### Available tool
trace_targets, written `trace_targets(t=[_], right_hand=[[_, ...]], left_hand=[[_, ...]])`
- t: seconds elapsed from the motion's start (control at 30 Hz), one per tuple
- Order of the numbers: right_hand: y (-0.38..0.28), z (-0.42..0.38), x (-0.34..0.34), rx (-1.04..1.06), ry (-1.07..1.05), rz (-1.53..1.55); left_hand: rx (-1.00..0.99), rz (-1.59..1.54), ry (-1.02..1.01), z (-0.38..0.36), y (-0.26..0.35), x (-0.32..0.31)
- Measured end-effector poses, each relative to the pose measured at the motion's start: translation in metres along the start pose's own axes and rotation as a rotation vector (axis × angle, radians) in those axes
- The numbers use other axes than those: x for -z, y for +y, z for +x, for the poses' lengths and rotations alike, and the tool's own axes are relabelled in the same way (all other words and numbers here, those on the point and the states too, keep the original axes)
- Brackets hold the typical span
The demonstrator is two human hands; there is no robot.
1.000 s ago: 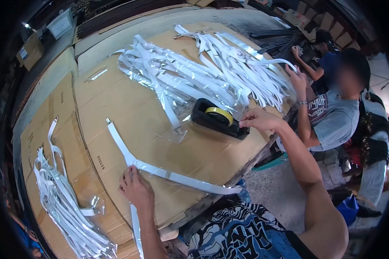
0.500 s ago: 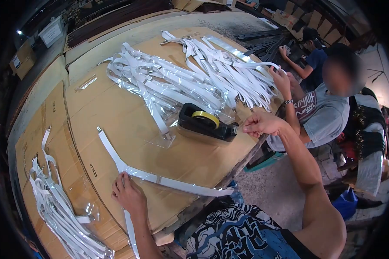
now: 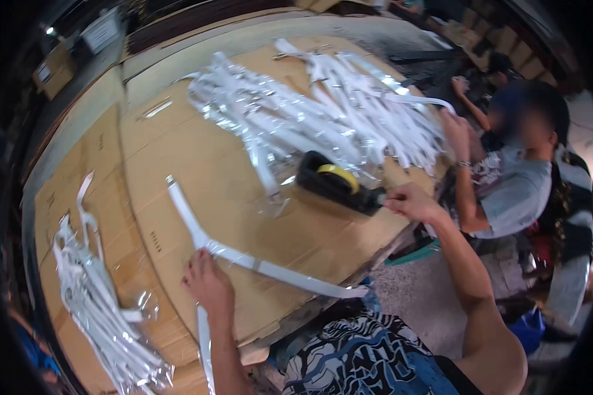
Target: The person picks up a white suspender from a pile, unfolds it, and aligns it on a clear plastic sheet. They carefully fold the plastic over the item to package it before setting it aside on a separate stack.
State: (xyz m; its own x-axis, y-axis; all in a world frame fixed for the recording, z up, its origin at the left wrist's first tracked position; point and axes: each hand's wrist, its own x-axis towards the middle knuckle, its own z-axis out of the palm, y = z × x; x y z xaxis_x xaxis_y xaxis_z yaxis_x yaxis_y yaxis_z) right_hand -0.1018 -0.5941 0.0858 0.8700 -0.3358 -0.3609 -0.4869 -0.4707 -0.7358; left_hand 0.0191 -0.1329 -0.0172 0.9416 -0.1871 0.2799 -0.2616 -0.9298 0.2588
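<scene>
A: Where is the white strap (image 3: 257,264)?
B: It lies bent on the cardboard-covered table (image 3: 178,151), on the near side of the black tape dispenser (image 3: 336,183). The left hand (image 3: 209,284) presses it flat at the bend, fingers spread, nothing grasped.
A: And the right hand (image 3: 413,201)?
B: At the dispenser's near end, its grip pinched there; what it pinches cannot be told. Another person's hand (image 3: 456,131) touches the strap pile (image 3: 323,112) beyond the dispenser.

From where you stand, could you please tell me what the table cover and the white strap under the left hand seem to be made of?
Table cover: brown corrugated cardboard, matte, with creases and printed marks. White strap: likely woven fabric or elastic, partly in glossy clear plastic film, judging by the glare.
</scene>
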Motion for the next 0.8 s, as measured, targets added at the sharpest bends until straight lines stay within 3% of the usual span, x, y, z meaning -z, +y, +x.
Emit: trace_targets(t=[0.1,0.17,0.27,0.33,0.43,0.6,0.67,0.8], right_hand=[[0.003,-0.001,-0.004,0.108,0.145,-0.329],[-0.005,-0.009,-0.012,0.166,0.263,-0.370],[0.032,-0.013,-0.015,0.094,0.095,-0.443],[0.034,-0.027,-0.025,-0.071,-0.086,-0.206],[0.000,-0.044,-0.063,-0.029,-0.284,0.118],[-0.064,-0.014,-0.148,0.121,-0.474,0.128],[-0.100,0.006,-0.179,0.291,-0.598,0.347],[-0.151,0.055,-0.236,0.425,-0.630,0.348]], left_hand=[[-0.031,0.064,0.064,-0.002,-0.007,-0.006],[-0.027,0.035,0.056,0.000,-0.004,0.000],[-0.015,-0.027,0.120,0.001,-0.003,0.000],[0.008,-0.036,0.125,0.003,-0.002,-0.002],[0.014,-0.007,0.118,0.001,-0.002,-0.001],[0.003,-0.025,0.128,0.000,-0.003,-0.006],[0.001,-0.029,0.112,0.000,-0.003,-0.003],[0.014,-0.054,0.077,0.001,-0.002,0.002]])
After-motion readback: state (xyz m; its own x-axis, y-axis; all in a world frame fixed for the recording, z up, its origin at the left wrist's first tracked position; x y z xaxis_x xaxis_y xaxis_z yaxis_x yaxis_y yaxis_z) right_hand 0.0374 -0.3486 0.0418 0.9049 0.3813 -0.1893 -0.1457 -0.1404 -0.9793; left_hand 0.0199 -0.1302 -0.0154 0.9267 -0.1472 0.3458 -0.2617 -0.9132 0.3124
